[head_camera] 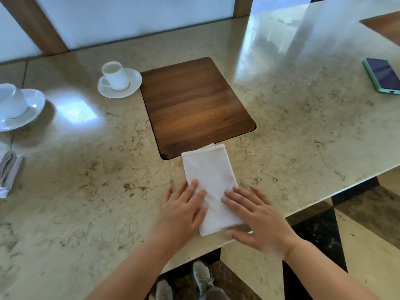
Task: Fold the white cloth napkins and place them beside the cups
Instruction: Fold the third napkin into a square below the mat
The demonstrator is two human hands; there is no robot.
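A white cloth napkin (211,176), folded into a long rectangle, lies on the marble table (86,191) near its front edge, its far end touching a wooden inlay. My left hand (184,211) presses flat on its near left side with straight fingers. My right hand (257,219) lies flat on its near right side, fingers spread. A white cup on a saucer (118,80) stands at the inlay's far left corner. A second cup and saucer (17,105) sits at the left edge of view. Another folded napkin (8,172) lies in front of it.
The dark wooden inlay (194,102) is set into the tabletop in the middle. A phone in a green case (383,74) lies at the far right. The table's front edge runs diagonally beside my right hand, with patterned floor and shoes below.
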